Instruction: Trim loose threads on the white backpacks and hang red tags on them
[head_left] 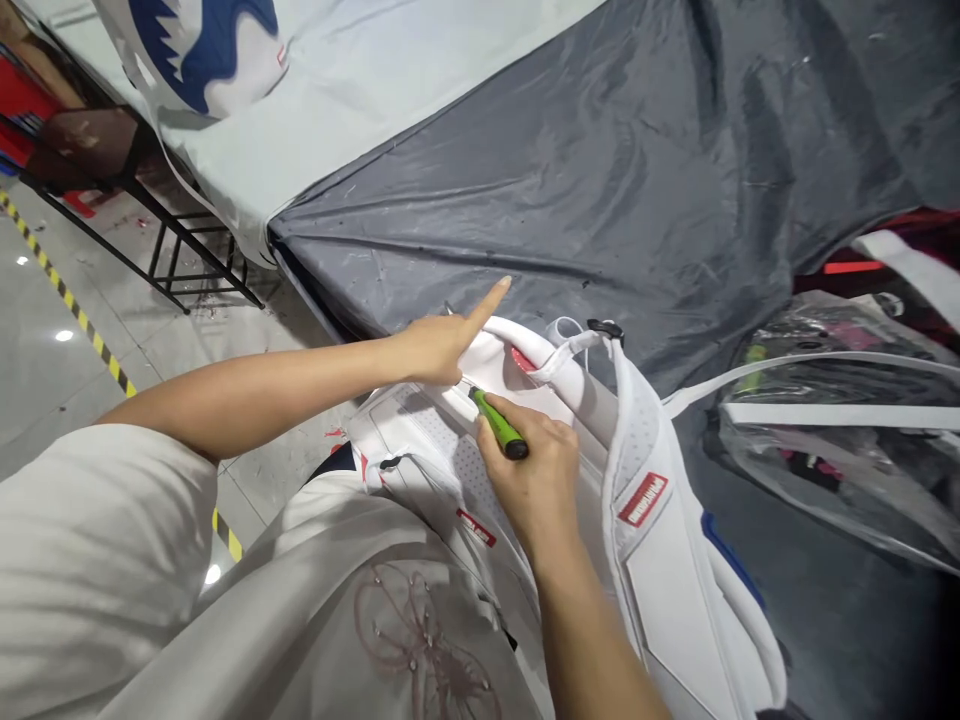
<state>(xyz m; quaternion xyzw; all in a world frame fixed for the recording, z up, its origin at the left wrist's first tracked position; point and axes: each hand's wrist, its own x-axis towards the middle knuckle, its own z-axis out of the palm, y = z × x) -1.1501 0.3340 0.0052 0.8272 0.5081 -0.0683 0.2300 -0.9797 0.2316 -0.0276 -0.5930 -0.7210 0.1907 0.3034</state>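
Observation:
A white backpack point(675, 590) with padded shoulder straps and red labels lies against my front. My left hand point(439, 345) is at its upper edge, index finger stretched out and the other fingers curled on the fabric. A small thin dark point shows just beyond its knuckles; I cannot make out what it is. My right hand point(536, 465) is closed around a green-handled tool point(496, 420) with a black end. The tool's front end points at the bag fabric beside my left thumb, and its working tip is hard to make out.
A grey plastic sheet point(585, 180) covers the surface ahead. Beyond it, a white bag with a blue pattern point(210, 50) lies on pale cloth. Clear plastic-wrapped goods point(825, 400) are at right. A black metal stool point(150, 220) and yellow-black floor tape point(82, 320) are at left.

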